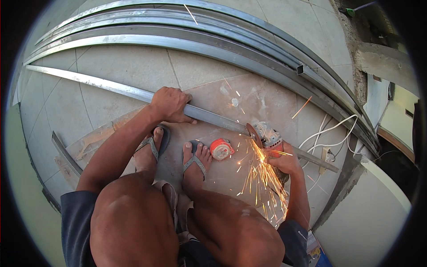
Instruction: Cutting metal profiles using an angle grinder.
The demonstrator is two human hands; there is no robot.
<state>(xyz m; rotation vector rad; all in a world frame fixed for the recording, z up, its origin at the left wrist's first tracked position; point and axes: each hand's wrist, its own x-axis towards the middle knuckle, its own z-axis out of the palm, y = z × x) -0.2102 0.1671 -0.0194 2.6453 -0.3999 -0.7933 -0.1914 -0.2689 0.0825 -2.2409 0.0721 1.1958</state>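
Observation:
A long square metal tube (213, 118) runs slantwise across the floor in front of my feet. My left hand (171, 105) is wrapped round it near its middle, pressing from above. In my right hand (287, 161) is a red and grey angle grinder (270, 139). Its spinning disc (254, 135) touches the tube toward the right end, and orange sparks (267, 180) spray down toward me. The tube's short end (321, 163) sticks out past the grinder. A red tape measure (221, 149) lies on the floor beside my right foot.
Several long metal tubes (178, 42) lie along the far side. A white cable (327, 143) loops right of the grinder near a socket box (327, 158). A short metal piece (66, 153) lies at left. My sandalled feet (194, 165) are close to the tube. Pale panels stand at both sides.

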